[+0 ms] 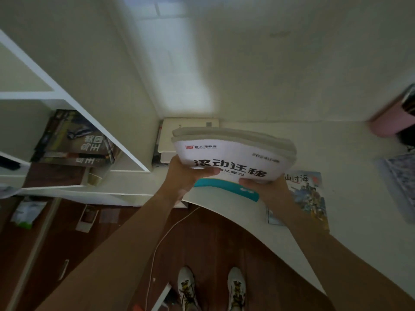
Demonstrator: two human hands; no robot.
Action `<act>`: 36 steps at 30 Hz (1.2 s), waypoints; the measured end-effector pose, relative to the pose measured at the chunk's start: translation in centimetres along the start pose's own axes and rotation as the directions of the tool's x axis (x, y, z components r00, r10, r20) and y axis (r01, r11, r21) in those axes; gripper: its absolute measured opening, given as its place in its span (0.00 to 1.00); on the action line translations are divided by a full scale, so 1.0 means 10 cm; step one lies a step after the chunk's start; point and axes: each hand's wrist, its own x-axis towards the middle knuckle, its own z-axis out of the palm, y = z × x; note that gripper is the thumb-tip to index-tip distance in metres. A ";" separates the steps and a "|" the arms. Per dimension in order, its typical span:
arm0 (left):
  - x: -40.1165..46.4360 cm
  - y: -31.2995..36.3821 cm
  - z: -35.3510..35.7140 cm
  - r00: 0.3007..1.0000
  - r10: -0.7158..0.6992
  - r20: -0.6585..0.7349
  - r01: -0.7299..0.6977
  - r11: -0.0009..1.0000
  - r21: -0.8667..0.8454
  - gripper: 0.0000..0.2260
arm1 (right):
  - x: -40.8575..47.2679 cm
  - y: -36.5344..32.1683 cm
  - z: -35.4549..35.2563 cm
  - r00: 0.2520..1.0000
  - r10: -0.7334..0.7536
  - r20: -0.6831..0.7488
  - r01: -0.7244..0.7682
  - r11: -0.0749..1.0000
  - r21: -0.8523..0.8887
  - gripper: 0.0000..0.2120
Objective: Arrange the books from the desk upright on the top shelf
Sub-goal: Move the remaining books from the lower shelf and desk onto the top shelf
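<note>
A thick white softcover book with bold black characters and a teal band on its cover (233, 160) is gripped at its near edge by both hands and held in the air above the desk. The left hand (184, 176) is curled round the book's near left corner, with the thumb laid across the cover; the right hand (267, 187) is clamped on the near right corner, thumb on top in the same manner. The book appears to be two volumes stacked together, since two curved blocks of pages are seen at the far edge. Under the book, the cream-white desk with a curved front edge (336, 209) is seen. A book with an illustrated blue cover (307, 194) lies flat on the desk just to the right of the right hand. Behind the held book, a stack of pale flat books (170, 140) rests in the desk's back corner against the wall. To the left, a white shelf unit (67, 95) is placed, and dark-covered books (76, 142) are piled flat in one of its lower compartments. A pink cylindrical object (390, 122) is seen at the far right.
</note>
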 end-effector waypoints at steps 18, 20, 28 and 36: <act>-2.45 2.78 -1.89 0.809 0.455 -0.372 -0.485 0.875 0.014 0.21 | -1.58 -3.67 1.27 0.740 -0.504 0.445 0.479 0.860 0.178 0.15; -2.68 2.86 -2.16 0.793 0.478 -0.379 -0.508 0.861 0.022 0.19 | -1.72 -3.95 1.55 0.725 -0.528 0.443 0.477 0.848 0.231 0.17; -3.08 2.95 -3.11 0.672 0.462 -0.579 -0.538 0.842 0.047 0.14 | -1.98 -4.69 2.71 0.694 -0.512 0.506 0.342 0.853 0.393 0.10; -3.13 3.44 -4.26 0.189 0.595 -0.781 -0.481 0.749 0.455 0.12 | -1.88 -5.62 4.19 0.526 -0.739 0.420 0.740 0.642 0.202 0.25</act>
